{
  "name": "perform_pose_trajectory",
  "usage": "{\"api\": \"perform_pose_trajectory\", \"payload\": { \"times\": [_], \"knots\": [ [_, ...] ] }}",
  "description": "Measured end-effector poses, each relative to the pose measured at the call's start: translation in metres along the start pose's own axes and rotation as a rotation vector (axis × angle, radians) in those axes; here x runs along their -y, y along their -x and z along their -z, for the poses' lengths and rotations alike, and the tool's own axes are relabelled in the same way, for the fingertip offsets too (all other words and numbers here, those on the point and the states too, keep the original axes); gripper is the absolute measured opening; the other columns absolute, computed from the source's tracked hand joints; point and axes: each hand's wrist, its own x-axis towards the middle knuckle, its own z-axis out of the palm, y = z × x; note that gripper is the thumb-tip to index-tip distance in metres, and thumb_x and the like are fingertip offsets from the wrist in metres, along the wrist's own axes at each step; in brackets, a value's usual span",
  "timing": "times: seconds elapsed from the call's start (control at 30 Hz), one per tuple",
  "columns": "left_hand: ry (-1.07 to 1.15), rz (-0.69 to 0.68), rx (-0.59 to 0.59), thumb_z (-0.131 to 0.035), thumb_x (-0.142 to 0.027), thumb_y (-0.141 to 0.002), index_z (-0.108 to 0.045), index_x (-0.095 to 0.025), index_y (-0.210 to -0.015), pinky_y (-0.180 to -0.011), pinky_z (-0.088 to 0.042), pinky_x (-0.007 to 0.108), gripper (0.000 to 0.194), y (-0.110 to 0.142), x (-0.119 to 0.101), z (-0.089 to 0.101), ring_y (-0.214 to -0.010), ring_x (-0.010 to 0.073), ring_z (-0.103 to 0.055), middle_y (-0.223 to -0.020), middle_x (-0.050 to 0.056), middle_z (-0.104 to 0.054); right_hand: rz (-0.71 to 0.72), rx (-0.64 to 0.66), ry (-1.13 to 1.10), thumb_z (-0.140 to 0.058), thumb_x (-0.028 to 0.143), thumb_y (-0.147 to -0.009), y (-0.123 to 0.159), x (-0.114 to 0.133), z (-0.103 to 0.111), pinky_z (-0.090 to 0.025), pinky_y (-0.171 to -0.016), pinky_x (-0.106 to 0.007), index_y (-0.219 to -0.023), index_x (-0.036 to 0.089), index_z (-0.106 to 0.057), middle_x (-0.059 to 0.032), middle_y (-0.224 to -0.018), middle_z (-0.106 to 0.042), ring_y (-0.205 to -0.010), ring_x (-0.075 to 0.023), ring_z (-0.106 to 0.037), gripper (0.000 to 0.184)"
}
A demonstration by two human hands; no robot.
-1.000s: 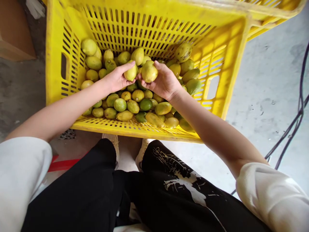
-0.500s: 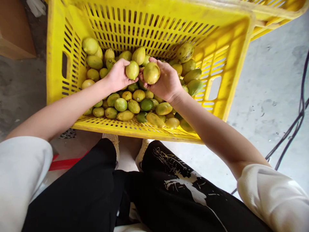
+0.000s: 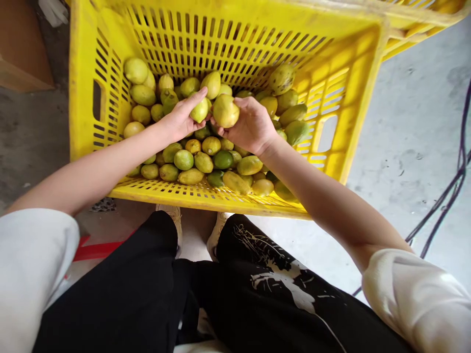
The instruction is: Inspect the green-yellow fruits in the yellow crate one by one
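Observation:
My left hand (image 3: 183,117) holds a yellow-green lemon (image 3: 199,111), its thumb lying over the top. Close beside it, my right hand (image 3: 253,125) grips a larger, yellower lemon (image 3: 225,112) between thumb and fingers. Both hands are above the inside of a yellow slotted plastic crate (image 3: 206,195). Below and around them lies a heap of lemons (image 3: 204,162), ranging from yellow to dark green. The fingers under each held fruit are partly hidden.
Another yellow crate (image 3: 415,29) adjoins at the upper right. A cardboard box (image 3: 24,49) stands at the upper left. Black cables (image 3: 451,191) run over the grey floor at the right. Red tape or strip (image 3: 97,250) lies near my legs, and my shoes are by the crate's near edge.
My left thumb has come over the top of its lemon. The lemon in my right hand has turned and shifted slightly left, and my right thumb now lies at its side.

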Motion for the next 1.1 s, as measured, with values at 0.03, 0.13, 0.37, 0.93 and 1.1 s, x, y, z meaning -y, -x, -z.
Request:
{"api": "perform_pose_trajectory", "payload": {
  "times": [0.03, 0.13, 0.37, 0.93, 1.1],
  "knots": [
    [0.01, 0.009, 0.005, -0.071, -0.04, -0.106, -0.07, -0.024, -0.088, -0.074, -0.056, 0.027, 0.025, 0.001, -0.002, -0.001, -0.096, 0.0206, -0.076, -0.081, 0.003, -0.073, 0.002, 0.007, -0.01, -0.078, 0.043, -0.087, -0.001, 0.0, 0.002, -0.052, -0.07, -0.035, -0.095, 0.028, -0.065, -0.0008, -0.089, -0.075, -0.092, -0.0261, -0.071, 0.022],
    [0.055, 0.04, 0.024, -0.054, -0.044, -0.113, -0.068, -0.021, -0.093, -0.077, -0.056, 0.028, 0.034, 0.006, -0.006, -0.004, -0.105, 0.023, -0.077, -0.084, 0.005, -0.073, 0.002, 0.014, -0.056, -0.081, 0.053, -0.087, -0.006, 0.0, 0.009, -0.052, -0.068, -0.034, -0.098, 0.027, -0.066, -0.0007, -0.086, -0.072, -0.083, -0.0225, -0.063, 0.032],
    [0.083, 0.118, 0.091, -0.035, -0.026, -0.112, -0.07, -0.022, -0.098, -0.099, -0.056, 0.033, 0.038, 0.013, -0.002, -0.005, -0.118, 0.0226, -0.074, -0.089, 0.005, -0.081, 0.021, -0.006, -0.107, -0.064, 0.049, -0.094, -0.005, 0.002, 0.009, -0.056, -0.067, -0.032, -0.1, 0.027, -0.064, -0.0037, -0.092, -0.075, -0.1, -0.0253, -0.073, 0.022],
    [-0.07, 0.033, 0.078, -0.071, -0.019, -0.103, -0.069, -0.023, -0.092, -0.096, -0.061, 0.034, 0.012, 0.014, 0.008, -0.003, -0.087, 0.016, -0.072, -0.084, 0.0, -0.076, -0.059, -0.041, -0.072, -0.061, 0.042, -0.092, -0.011, 0.005, 0.015, -0.045, -0.058, -0.025, -0.108, 0.027, -0.065, 0.0014, -0.083, -0.07, -0.067, -0.0159, -0.053, 0.022],
    [0.078, 0.073, 0.096, -0.041, -0.03, -0.112, -0.071, -0.021, -0.095, -0.105, -0.06, 0.037, 0.036, 0.012, -0.001, -0.001, -0.115, 0.0227, -0.073, -0.095, 0.007, -0.079, -0.03, -0.025, -0.135, -0.052, 0.046, -0.097, 0.002, 0.012, 0.007, -0.058, -0.066, -0.026, -0.11, 0.028, -0.067, -0.0023, -0.093, -0.074, -0.076, -0.0182, -0.066, 0.027]
  ]
}}
